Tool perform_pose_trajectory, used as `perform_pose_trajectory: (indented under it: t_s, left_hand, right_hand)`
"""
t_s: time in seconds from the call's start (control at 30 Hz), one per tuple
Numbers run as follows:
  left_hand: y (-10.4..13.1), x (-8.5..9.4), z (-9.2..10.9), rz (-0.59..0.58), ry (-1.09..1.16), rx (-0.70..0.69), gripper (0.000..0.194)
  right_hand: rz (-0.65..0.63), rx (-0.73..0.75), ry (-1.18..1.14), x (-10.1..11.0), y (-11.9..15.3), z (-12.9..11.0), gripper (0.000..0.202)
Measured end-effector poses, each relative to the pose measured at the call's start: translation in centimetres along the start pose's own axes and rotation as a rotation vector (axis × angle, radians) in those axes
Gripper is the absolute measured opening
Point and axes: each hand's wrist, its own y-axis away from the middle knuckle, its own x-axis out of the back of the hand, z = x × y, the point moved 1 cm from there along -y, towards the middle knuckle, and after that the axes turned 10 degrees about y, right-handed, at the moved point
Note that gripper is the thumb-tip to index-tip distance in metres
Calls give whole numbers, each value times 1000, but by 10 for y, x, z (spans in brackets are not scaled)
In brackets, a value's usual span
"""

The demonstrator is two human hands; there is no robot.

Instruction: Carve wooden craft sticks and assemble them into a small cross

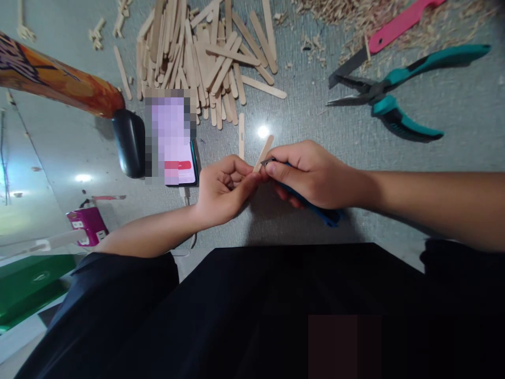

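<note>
My left hand (pixel 226 187) pinches the lower end of a wooden craft stick (pixel 265 149), which slants up and to the right. My right hand (pixel 311 173) is closed around a blue utility knife (pixel 315 207); its short blade tip touches or nearly touches the stick by my thumb. Part of the knife's handle is hidden under my palm. Just beyond my left fingers lies another craft stick (pixel 241 134) with a small slot cut in it.
A heap of craft sticks (pixel 197 58) spreads at the back. Teal-handled pliers (pixel 381 92), a pink-handled knife (pixel 398 26) and wood shavings (pixel 335 10) lie back right. Left are a phone (pixel 185 173), a black mouse (pixel 129 143), an orange can (pixel 59 73) and a purple power strip (pixel 89 223).
</note>
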Motion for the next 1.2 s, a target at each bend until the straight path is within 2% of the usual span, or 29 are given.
perform_pose_trajectory:
  t_s: [0.13,0.3,0.53,0.73,0.97,1.2]
  left_hand:
    - [0,2,1,5,38,80,34]
    - [1,1,-1,48,37,80,32]
    - [2,-1,-4,93,-116,-43,39]
    - [-1,0,-4,38,-158,-124,39]
    - [-2,1,2,22,-49,67,41]
    - [-1,5,3,3,18,140,37]
  right_hand:
    - [-32,-18,-66,2,-1,1,33]
    - [6,-21,-53,1,0,3,30]
    - [64,-28,90,-4,0,0,32]
    - [49,-37,126,-4,1,0,34]
    - [4,8,27,0,0,0,35]
    - [-58,36,-41,4,-1,4,32]
